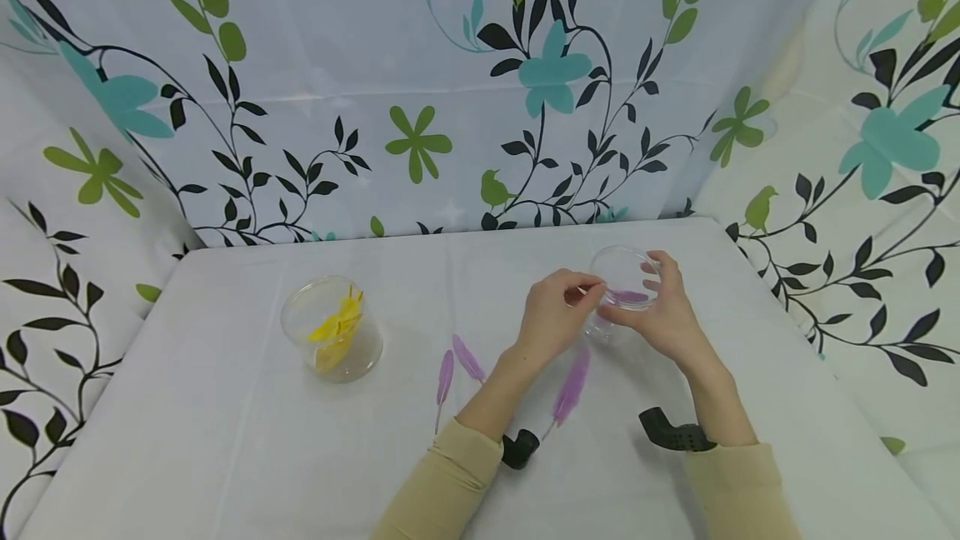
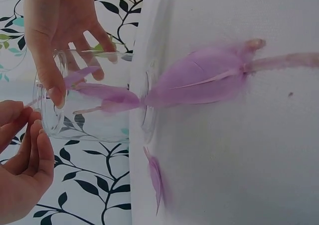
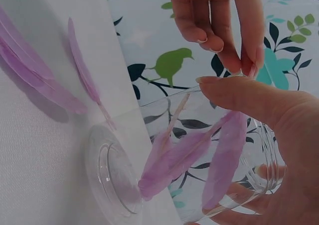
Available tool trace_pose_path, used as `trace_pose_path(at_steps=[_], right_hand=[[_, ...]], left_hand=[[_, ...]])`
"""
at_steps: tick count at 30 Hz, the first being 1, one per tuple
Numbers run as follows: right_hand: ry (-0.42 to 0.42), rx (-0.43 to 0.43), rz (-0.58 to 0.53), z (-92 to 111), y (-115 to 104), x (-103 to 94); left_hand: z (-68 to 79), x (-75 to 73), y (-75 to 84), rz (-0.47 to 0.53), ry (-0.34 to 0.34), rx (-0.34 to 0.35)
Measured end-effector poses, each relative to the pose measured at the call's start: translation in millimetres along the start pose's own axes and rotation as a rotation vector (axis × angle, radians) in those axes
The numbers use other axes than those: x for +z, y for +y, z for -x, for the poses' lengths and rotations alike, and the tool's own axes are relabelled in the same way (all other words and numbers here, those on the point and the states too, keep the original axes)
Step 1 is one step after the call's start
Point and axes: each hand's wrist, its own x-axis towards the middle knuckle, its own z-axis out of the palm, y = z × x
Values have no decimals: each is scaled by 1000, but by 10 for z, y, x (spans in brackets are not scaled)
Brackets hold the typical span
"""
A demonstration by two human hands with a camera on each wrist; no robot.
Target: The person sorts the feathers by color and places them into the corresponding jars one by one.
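My right hand (image 1: 667,311) grips a clear glass jar (image 3: 164,105) near its rim, thumb on one side and fingers on the other. Purple feathers (image 3: 172,158) lie inside the jar. At the mouth, my left hand (image 1: 555,311) pinches the quill end of another purple feather (image 3: 224,160), whose vane hangs inside. The left fingertips are right at the rim in the left wrist view. On the table below, a large purple feather (image 1: 573,386) lies close to the jar's base. Two smaller ones, a purple feather (image 1: 445,377) and a second feather (image 1: 468,358), lie by the left forearm.
A second clear jar (image 1: 296,327) with yellow feathers (image 1: 337,327) inside stands at the left of the white table (image 1: 225,440). Leaf-patterned curtain (image 1: 450,48) hangs behind and at both sides. Black wrist mounts (image 1: 675,432) show at the sleeves.
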Motion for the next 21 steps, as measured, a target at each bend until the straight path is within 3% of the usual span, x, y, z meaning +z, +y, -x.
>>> trace_pose_path(at_steps=[11,21], right_hand=[[-4,-8,-6,7,-2,7],[3,11,8,24,-15,9]], left_hand=[[63,-52,-46,39,-11,33],[162,-314,-141,62,-2,-15]])
